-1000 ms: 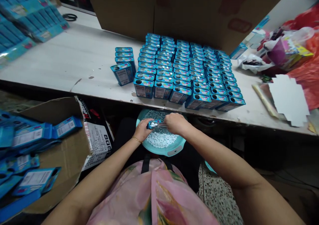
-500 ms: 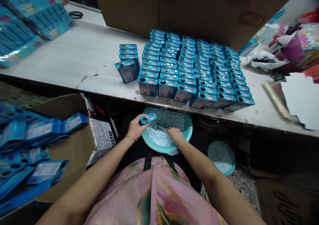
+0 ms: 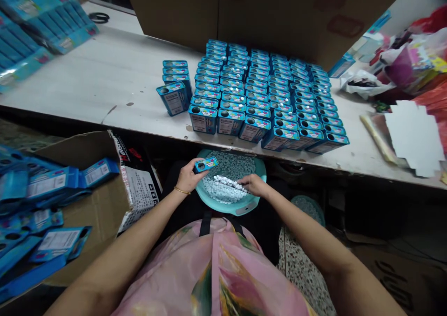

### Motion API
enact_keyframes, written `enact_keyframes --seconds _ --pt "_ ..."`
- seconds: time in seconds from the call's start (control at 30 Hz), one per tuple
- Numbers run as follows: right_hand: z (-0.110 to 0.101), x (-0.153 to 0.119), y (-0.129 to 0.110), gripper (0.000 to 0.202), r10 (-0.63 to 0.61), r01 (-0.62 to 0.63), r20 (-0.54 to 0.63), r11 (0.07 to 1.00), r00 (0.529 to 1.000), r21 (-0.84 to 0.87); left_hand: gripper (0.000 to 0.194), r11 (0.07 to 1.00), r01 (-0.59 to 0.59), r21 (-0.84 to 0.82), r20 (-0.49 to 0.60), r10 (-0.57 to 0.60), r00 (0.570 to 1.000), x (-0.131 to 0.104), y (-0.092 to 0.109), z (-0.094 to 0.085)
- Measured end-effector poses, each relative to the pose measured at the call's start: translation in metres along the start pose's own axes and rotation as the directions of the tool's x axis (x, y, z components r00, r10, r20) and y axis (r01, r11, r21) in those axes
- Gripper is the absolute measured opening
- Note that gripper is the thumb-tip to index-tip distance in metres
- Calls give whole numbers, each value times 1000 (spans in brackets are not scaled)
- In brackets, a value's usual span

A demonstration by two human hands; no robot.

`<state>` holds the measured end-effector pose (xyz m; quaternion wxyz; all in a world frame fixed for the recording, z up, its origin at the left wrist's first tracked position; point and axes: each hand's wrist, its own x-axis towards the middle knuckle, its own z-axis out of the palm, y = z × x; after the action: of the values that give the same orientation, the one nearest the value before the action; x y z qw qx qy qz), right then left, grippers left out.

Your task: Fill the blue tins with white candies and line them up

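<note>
Between the fingers and thumb of my left hand (image 3: 188, 176) is a small blue box (image 3: 206, 164) with a round dark hole in its top, held over the left side of a turquoise basin (image 3: 240, 208). Small pale pellets (image 3: 226, 163) fill this basin. My right hand (image 3: 253, 184) is closed at the basin's right side, gripping a narrow scoop (image 3: 230, 182) heaped with white pellets. Pellets cover most of the scoop, so its shape is hard to make out. It lies just above the pellets, its far end pointing toward the box.
Rows of blue boxes (image 3: 258, 92) stand on the white table (image 3: 115, 78), with a shorter row to their left. A carton (image 3: 115, 181) of loose blue boxes is at my left. Below right sits a second basin (image 3: 309, 209). Plastic bags (image 3: 366, 85) lie at the table's right.
My right hand has lifted the scoop out of the pellets, now heaped, and moved slightly right. My left hand still holds the box in nearly the same place. The view has shifted slightly.
</note>
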<state>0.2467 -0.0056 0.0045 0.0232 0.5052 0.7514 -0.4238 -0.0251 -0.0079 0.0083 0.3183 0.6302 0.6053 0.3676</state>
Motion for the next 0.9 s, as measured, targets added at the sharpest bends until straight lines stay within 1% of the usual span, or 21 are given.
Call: enact_keyframes --seconds 0.07,0.13,0.23,0.3,0.4,0.5,0.6,0.67,0.73,0.8,0.9 --pt "-22 -12 -13 36 -24 25 -16 998 1000 56 41 1000 -13 5 18 13 1000 1 -1 4" --pt "-41 -20 -30 34 -30 32 -19 997 999 67 40 999 -33 17 35 33 999 0 -2 9" --pt "-59 -22 -58 31 -49 48 -38 998 998 -28 39 996 -83 36 64 80 995 -1 -2 17" --pt "-66 -20 -74 29 -75 69 -38 986 996 -151 39 993 -111 52 81 106 991 -3 -2 21" --pt "-70 -15 -94 25 -84 74 -14 937 996 -342 39 987 -136 85 88 128 988 -4 -2 24" --pt "-71 -12 -111 27 -25 15 -16 888 1000 -461 40 981 -158 116 103 146 984 -4 -4 25" --pt "-71 -9 -124 28 36 -52 -41 854 999 -517 39 978 -168 126 111 154 982 -3 -5 27" --pt "-72 -11 -127 27 46 -66 -51 844 998 -532 38 978 -174 117 106 162 981 -2 -4 28" --pt "-75 -18 -122 27 29 -54 -57 853 998 -519 38 981 -171 92 90 163 983 -2 -4 27" --pt "-76 -30 -106 27 -10 -22 -65 882 998 -471 37 988 -144 57 58 141 988 -3 -4 23" --pt "-68 -42 -68 27 -59 24 -88 934 994 -355 38 997 -77 14 23 77 997 -7 -4 12"
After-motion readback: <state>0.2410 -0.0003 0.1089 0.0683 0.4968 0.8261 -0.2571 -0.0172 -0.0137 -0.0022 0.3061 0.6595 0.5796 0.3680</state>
